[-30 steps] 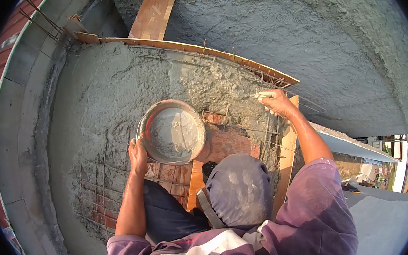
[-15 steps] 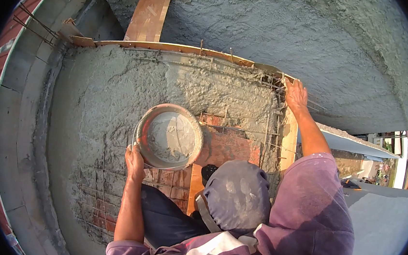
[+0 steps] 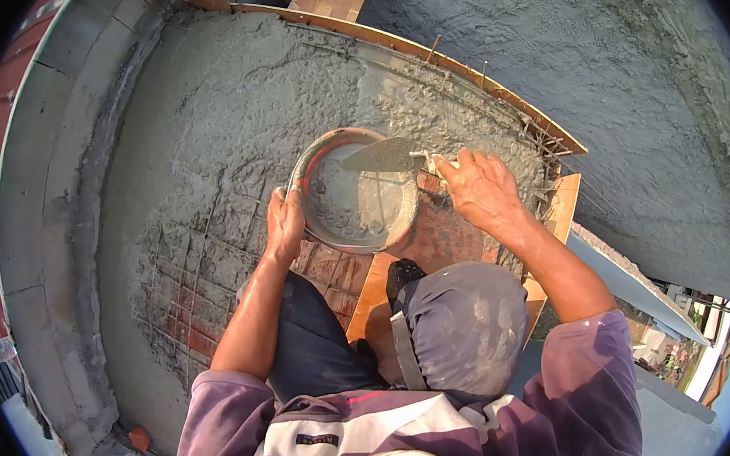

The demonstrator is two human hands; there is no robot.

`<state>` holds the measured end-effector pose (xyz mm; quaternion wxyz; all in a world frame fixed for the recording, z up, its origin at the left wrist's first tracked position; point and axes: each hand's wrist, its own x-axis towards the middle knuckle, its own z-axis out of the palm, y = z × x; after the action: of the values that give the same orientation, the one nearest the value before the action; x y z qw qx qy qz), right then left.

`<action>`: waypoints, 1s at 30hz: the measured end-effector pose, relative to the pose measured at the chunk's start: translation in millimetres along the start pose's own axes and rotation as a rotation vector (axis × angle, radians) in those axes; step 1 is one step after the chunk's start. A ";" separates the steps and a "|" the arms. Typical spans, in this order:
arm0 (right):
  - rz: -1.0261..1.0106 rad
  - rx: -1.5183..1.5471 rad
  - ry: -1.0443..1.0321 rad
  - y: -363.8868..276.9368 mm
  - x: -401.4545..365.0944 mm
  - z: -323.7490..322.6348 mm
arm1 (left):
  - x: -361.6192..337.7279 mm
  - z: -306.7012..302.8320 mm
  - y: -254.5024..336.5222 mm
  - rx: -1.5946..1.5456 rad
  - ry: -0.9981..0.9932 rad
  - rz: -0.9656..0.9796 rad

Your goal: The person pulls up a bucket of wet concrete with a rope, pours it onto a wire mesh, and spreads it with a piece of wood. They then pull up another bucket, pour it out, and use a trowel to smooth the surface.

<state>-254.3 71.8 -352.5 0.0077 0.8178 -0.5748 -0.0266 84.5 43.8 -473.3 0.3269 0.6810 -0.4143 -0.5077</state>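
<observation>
My left hand (image 3: 286,221) grips the left rim of a round bucket (image 3: 399,231), which has wet cement stuck inside. In my right hand (image 3: 481,188) is the handle of a pointed trowel (image 3: 382,156), its blade over the bucket's upper rim and opening. Below the bucket, rebar mesh (image 3: 189,256) shows above reddish formwork boards (image 3: 447,233). Wet grey concrete (image 3: 246,96) spreads to the left of and beyond the bucket.
A curved wooden form edge (image 3: 399,42) with upright rebar stubs bounds the far side. Another board (image 3: 562,206) stands at the right. A block wall (image 3: 33,199) runs along the left, and a rough plastered wall (image 3: 569,81) lies beyond.
My right hand has come from the form's right corner to the bucket, with the trowel now visible in it. The view has shifted, and the bucket appears farther up and right, still held.
</observation>
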 end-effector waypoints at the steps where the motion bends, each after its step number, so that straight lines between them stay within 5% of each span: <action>1: -0.054 -0.102 -0.001 -18.9 13.7 14.1 | -1.9 -0.8 1.3 0.006 0.025 0.002; 5: -0.125 0.325 -0.317 -46.6 33.8 73.0 | 2.1 2.2 -10.1 -0.032 -0.038 0.049; 10: 0.031 0.617 -0.318 -28.2 7.0 85.2 | -21.7 3.0 28.3 -0.166 -0.108 -0.170; 12: 0.108 0.706 -0.377 -20.8 -1.2 75.4 | -13.2 5.6 16.9 -0.124 -0.100 -0.087; 20: 0.186 0.961 -0.302 -11.6 -20.7 96.8 | -4.3 -7.5 -0.9 0.055 -0.072 -0.070; 30: 0.484 1.033 -0.143 48.6 -72.0 73.5 | 19.5 -12.3 -39.1 -0.158 -0.017 -0.082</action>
<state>-328.2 124.4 -421.4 -0.4259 0.5569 -0.6830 0.2050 108.2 43.9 -512.1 0.3551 0.6652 -0.3472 -0.5576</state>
